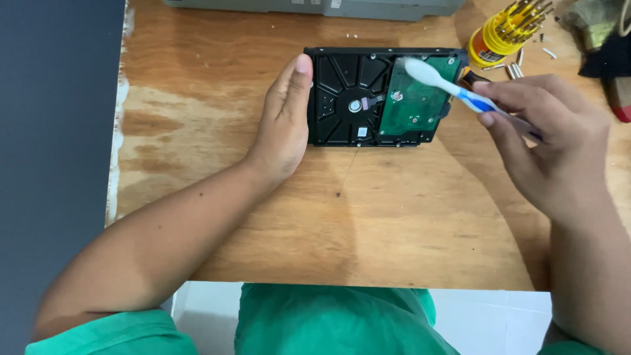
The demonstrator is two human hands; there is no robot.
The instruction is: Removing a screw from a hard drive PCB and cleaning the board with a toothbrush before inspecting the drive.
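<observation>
On the worn wooden tabletop (368,217) lies one black rectangular hard drive (342,98), underside up — ribbed metal casing, a green circuit board (414,105) across its right part. One left hand (286,125) rests flat and open against its left edge; one right hand (552,141) pinches a white-and-blue plastic toothbrush (447,85) — head over the board.
</observation>
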